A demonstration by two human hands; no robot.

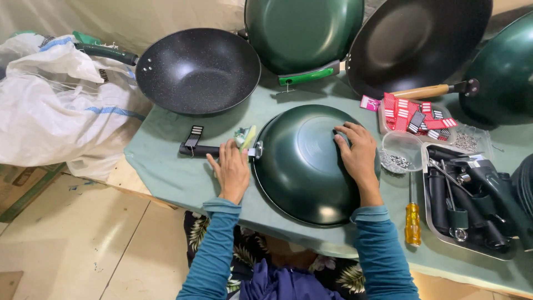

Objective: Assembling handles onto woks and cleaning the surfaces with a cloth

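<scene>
While the right hand (360, 158) lies flat, fingers spread, on the upturned wok (311, 164), the left hand (230, 169) rests unclenched at its bracket. Its handle (200, 149) runs leftward, just beyond the left fingertips.

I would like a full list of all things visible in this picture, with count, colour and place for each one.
Upturned wok: one, dark green, table centre, bottom up.
Black handle: one, on table left of that wok, tag attached.
Open wok: one, black speckled inside, rear left.
Other woks: three, green or black, leaning at rear and right.
Screwdriver: one, yellow handle, right of centre.
Clear tub of screws: one, beside the upturned wok.
Tags: many, red and striped, in tray.
Metal tray of handles: one, black parts, far right.
White sack: one, left.
Tablecloth: pale green.
Left hand: at the handle joint.
Right hand: flat on the upturned wok.
</scene>
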